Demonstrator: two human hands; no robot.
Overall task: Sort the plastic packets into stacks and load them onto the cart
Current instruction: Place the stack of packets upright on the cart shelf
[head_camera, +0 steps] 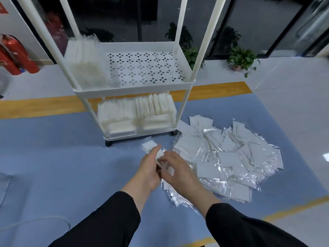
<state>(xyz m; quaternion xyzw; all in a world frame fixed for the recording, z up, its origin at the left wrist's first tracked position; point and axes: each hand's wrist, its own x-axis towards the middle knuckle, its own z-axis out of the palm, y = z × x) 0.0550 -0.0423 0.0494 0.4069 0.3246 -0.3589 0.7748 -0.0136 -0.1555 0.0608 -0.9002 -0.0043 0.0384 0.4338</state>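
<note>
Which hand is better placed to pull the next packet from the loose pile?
Right. The right hand lies beside the loose pile on the floor, while the left hand grips the gathered packets on the side away from the pile.

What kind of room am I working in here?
Probably an office or workshop hallway: glass partitions, red fire extinguishers against the wall, potted plants, and a marked floor mat under the cart.

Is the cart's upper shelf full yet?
No. The upper shelf holds one stack at its left; the rest shows bare perforated floor.
</note>
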